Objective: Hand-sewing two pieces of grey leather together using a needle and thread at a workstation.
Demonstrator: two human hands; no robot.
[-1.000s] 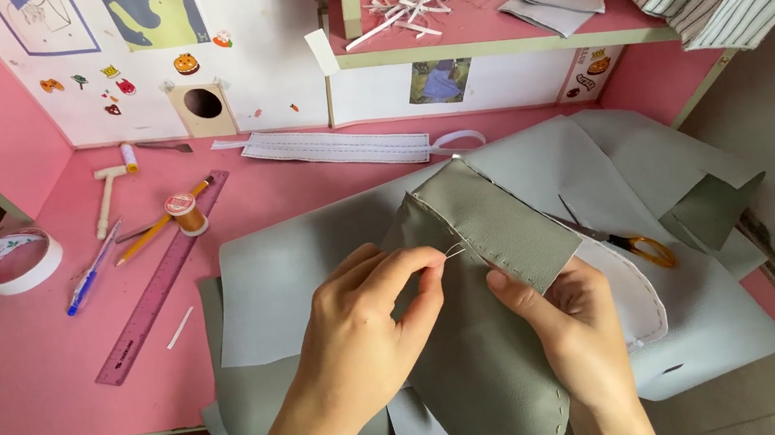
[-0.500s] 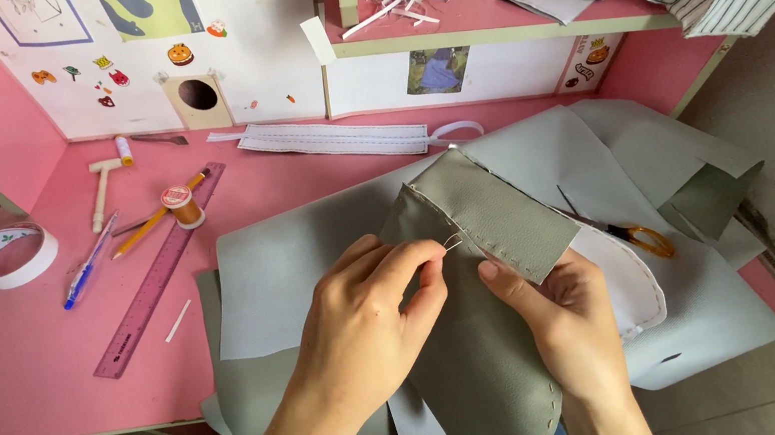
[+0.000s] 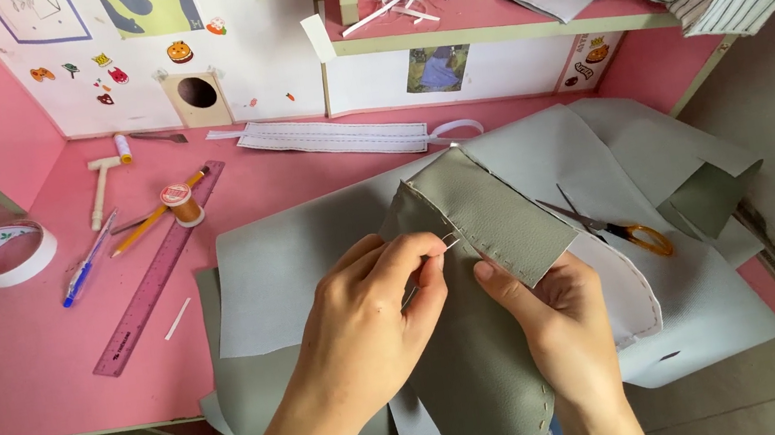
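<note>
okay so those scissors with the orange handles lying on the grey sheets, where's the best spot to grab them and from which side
Probably by the orange loop handles, coming from the right. The scissors lie flat on the grey sheets, blades pointing up-left toward the folded grey piece and the right hand; the handles face the open right side, clear of the work.

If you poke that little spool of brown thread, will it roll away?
Probably not at first: the spool stands on end on the pink desk, so a poke would likely slide or tip it. Tipped onto its round side, it might roll. It looks small, so likely light.
</note>
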